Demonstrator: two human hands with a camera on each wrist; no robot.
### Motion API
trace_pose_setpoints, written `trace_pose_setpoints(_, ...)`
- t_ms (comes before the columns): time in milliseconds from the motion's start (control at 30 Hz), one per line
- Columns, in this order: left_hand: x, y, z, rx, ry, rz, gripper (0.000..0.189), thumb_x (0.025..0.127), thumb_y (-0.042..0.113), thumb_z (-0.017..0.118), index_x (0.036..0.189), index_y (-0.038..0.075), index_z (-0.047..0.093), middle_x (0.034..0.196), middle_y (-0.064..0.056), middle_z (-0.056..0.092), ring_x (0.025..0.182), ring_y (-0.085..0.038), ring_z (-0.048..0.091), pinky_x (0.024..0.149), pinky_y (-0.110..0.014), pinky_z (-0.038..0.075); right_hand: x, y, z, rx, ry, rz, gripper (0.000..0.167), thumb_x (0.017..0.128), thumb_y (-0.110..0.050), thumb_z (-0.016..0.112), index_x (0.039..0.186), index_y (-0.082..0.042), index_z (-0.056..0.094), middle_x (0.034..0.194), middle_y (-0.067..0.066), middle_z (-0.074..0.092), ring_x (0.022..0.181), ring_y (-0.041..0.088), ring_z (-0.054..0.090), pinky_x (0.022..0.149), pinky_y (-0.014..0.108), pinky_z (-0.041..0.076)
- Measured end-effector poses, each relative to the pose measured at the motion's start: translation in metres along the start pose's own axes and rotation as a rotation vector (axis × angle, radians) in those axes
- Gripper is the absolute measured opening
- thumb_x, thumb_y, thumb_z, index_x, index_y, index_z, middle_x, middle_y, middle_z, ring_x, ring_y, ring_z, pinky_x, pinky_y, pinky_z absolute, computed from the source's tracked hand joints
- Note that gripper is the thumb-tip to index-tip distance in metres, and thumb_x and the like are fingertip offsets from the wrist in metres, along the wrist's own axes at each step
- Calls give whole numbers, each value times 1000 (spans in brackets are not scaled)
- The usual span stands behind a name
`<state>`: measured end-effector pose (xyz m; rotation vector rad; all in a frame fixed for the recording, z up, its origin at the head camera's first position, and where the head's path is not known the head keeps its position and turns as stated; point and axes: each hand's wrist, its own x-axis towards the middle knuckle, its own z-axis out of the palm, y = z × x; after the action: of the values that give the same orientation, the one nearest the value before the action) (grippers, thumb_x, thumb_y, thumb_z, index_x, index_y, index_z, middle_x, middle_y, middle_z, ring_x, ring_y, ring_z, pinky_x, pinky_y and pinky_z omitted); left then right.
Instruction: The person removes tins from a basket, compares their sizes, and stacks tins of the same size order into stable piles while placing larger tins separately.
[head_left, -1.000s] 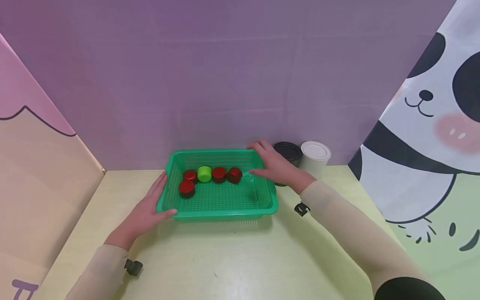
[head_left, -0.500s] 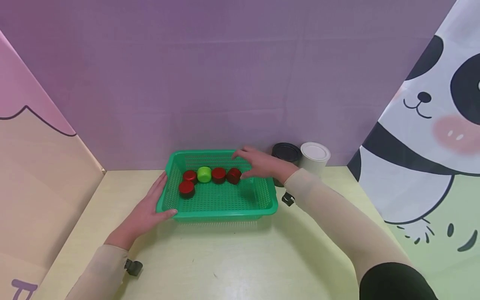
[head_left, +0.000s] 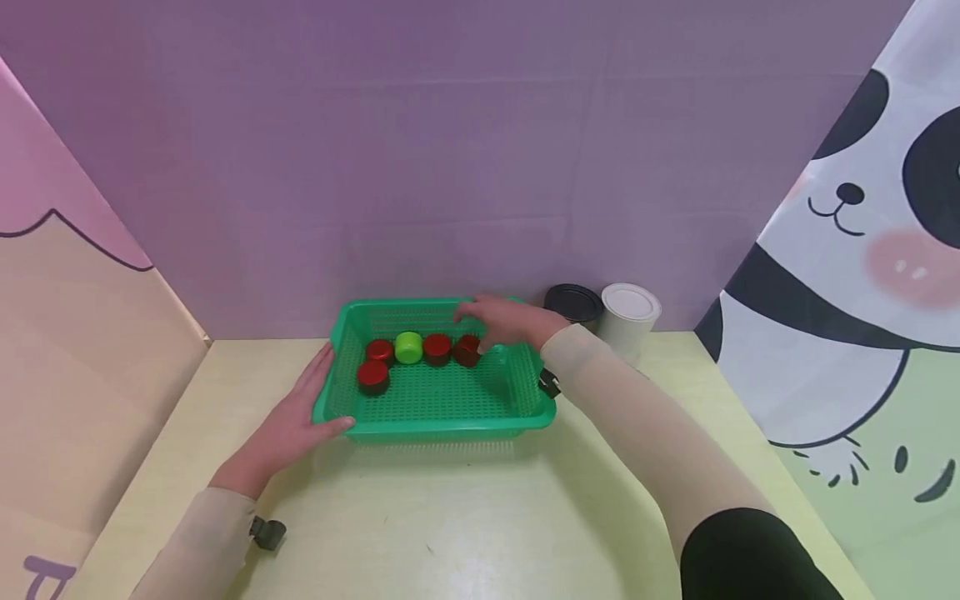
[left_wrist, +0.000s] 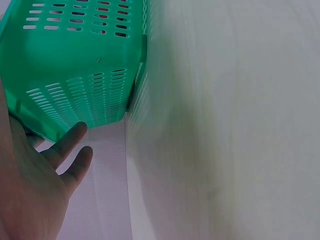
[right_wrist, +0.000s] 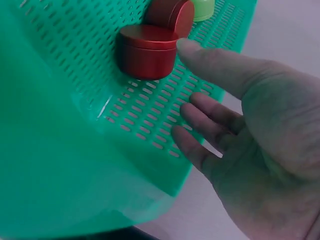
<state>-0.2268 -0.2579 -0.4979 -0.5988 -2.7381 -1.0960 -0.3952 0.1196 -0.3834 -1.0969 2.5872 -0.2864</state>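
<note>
Right grip (head_left: 512, 322) unclosed at red tin (right_wrist: 146, 61)
My left grip (head_left: 291, 431), also unclosed, rests against basket (head_left: 442, 431); I should pinch evenly.

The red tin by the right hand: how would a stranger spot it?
On the pale table sits a green basket. Inside, toward its far side, small tins stand in a row. The red tin you want ends that row on the right; unlike its neighbours, it is right beside the thumb of the right hand.
</note>
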Motion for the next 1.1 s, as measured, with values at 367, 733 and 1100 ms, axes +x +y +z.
trace_pose_setpoints(367,0,-2,-1,-1,-6,-15,110,100,37,80,179,13,7,187,-7,4,167,-47,17,120,-77,33,16,4,4,55,-121,77,65,101,-4,81,160,-10,55,164,17,53,152,36,49,118,46,49)
trace_pose_setpoints(733,2,-2,2,-9,0,-13,111,99,38,80,180,14,7,187,-7,4,167,-46,16,120,-78,34,19,1,17,-4,-159,129,71,99,1,80,162,-16,54,164,9,54,146,28,53,116,39,49)
trace_pose_setpoints(1100,1,0,7,-9,1,-16,110,100,37,81,180,15,8,187,-7,5,168,-45,16,121,-77,33,18,6,31,25,-179,177,74,100,-6,82,166,-17,51,167,8,49,148,27,51,116,41,50)
